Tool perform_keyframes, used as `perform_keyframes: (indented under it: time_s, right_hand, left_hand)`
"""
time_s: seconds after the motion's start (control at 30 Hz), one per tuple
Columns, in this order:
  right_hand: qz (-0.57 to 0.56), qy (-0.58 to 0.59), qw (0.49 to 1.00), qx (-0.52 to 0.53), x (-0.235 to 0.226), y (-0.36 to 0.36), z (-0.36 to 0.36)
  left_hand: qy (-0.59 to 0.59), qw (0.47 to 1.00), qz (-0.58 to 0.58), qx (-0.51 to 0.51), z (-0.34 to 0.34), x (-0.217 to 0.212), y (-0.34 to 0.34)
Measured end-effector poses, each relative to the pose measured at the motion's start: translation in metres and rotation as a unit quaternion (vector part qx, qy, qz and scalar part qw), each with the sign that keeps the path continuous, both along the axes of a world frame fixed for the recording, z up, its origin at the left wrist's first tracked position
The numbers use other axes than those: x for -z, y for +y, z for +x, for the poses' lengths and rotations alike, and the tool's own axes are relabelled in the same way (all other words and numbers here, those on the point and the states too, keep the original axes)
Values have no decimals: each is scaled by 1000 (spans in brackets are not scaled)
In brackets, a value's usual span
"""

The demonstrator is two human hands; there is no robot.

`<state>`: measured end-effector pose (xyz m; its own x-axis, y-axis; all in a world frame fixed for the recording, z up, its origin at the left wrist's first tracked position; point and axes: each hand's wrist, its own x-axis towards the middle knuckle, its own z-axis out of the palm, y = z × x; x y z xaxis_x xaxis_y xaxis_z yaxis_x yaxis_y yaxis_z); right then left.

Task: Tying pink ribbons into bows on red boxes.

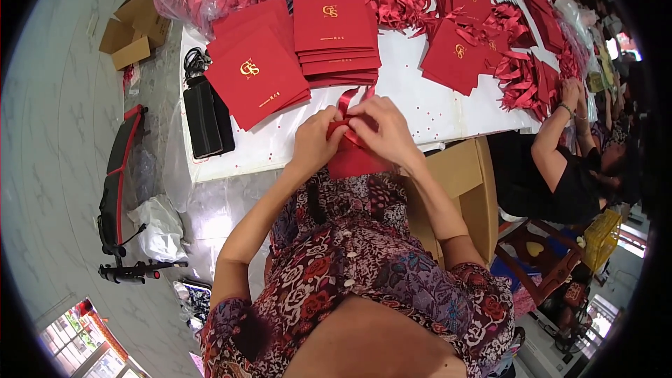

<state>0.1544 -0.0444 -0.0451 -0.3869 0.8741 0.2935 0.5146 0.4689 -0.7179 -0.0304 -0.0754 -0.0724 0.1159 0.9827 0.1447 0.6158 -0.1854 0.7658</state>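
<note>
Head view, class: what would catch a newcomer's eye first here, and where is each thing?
First, the two hands at the centre: the left hand and right hand pinch a red ribbon on a red paper bag at the white table's near edge. Behind them lie stacks of flat red bags, and at far right a co-worker handles more.

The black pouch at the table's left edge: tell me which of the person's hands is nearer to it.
Left. The left hand is to the right of the black pouch, with bare white table between. The right hand lies farther right, on the other side of the red ribbon.
</note>
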Motion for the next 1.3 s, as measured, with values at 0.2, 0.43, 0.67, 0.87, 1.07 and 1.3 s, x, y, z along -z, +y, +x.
perform_keyframes:
  time_s: [0.2, 0.43, 0.67, 0.87, 1.07, 1.3]
  right_hand:
    - [-179, 24, 973, -140, 29, 25, 17]
    - [-400, 136, 901, -93, 50, 33, 6]
    - [-264, 153, 947, 96, 49, 40, -2]
    - [-171, 126, 967, 142, 49, 44, 34]
    - [-184, -114, 963, 162, 28, 24, 14]
    - [-153, -86, 970, 168, 47, 23, 15]
  left_hand:
    - [-7, 989, 107, 101, 1, -3, -1]
    - [2, 984, 116, 135, -2, -6, 6]
    - [25, 990, 60, 122, -3, -5, -1]
    - [-47, 997, -62, 5, -9, 24, 0]
    - [-57, 996, -55, -31, -1, 28, 9]
    - [85, 992, -58, -69, 11, 16, 27]
